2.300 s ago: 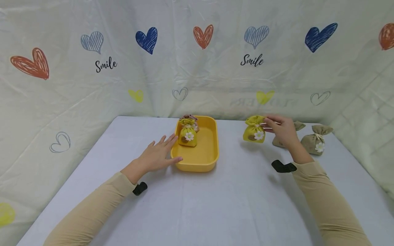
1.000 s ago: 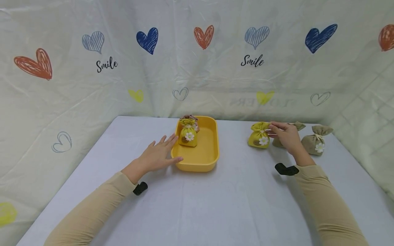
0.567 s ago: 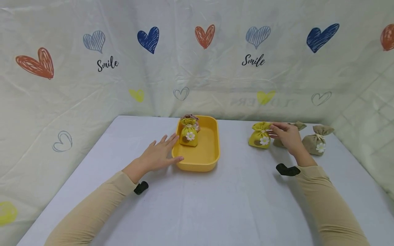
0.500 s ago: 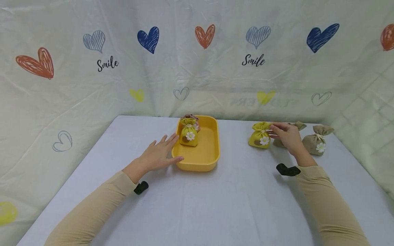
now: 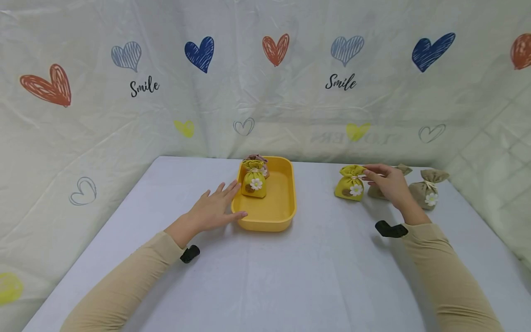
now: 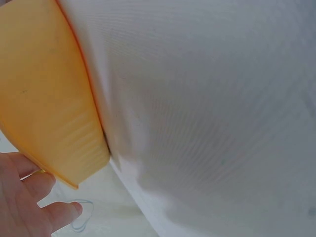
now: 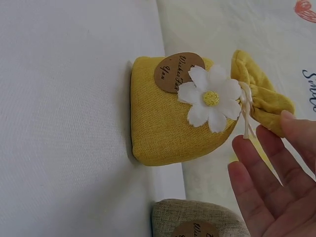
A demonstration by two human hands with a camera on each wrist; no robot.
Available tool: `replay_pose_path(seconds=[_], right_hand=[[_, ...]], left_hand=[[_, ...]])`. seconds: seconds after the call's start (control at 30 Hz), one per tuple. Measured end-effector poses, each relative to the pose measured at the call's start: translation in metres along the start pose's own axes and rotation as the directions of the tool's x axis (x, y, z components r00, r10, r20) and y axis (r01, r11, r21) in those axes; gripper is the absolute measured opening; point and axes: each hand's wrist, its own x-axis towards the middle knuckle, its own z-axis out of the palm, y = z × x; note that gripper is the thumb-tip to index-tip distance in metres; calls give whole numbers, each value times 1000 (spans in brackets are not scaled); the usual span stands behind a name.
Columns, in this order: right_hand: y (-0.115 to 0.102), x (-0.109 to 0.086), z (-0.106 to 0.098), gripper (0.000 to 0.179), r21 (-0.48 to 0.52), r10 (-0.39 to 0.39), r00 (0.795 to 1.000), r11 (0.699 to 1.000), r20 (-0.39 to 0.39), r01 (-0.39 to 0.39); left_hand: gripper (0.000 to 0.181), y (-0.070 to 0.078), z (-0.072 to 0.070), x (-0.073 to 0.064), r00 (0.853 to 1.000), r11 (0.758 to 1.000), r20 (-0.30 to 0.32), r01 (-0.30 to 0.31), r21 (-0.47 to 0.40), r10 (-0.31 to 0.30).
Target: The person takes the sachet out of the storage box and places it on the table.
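Note:
In the head view, a yellow drawstring pouch (image 5: 349, 185) with a white flower stands on the table at the right. My right hand (image 5: 389, 183) pinches the edge of its gathered top between thumb and forefinger; in the right wrist view the other fingers (image 7: 247, 163) are spread below the tie. My left hand (image 5: 211, 210) rests with straight, spread fingers against the left side of a yellow tray (image 5: 286, 198). Inside the tray, another yellow pouch (image 5: 254, 182) stands before a mostly hidden brownish-pink pouch (image 5: 265, 167).
A grey-beige pouch (image 5: 427, 190) stands right of my right hand. Another beige pouch (image 5: 375, 192) is partly hidden behind that hand. White cloth covers the table (image 5: 265, 276), and a curtain (image 5: 298, 101) printed with hearts hangs behind it.
Since the earliest frame, the yellow pouch in my right hand has moved slightly right and come down onto the table. Over the last half second only my right wrist shifts slightly right. My left hand stays at the tray.

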Motion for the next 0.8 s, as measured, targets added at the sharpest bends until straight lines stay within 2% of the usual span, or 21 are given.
replay_pose_path(seconds=[0.27,0.53,0.8], right_hand=[[-2,-2,-6,49,-16,-18,999,1000,-36,17],[-12,-1,-13,50,-21,20,997,1000,-72,-22],[-26,-3,-14,46,-23,-22,998,1000,-53,20]], left_hand=[[96,0,1,0,1000,1000,-4,-3,-4,3],[96,0,0,-1,1000,1000,-3,0,-8,0],[98,0,0,0,1000,1000,-5,-4,0,4]])
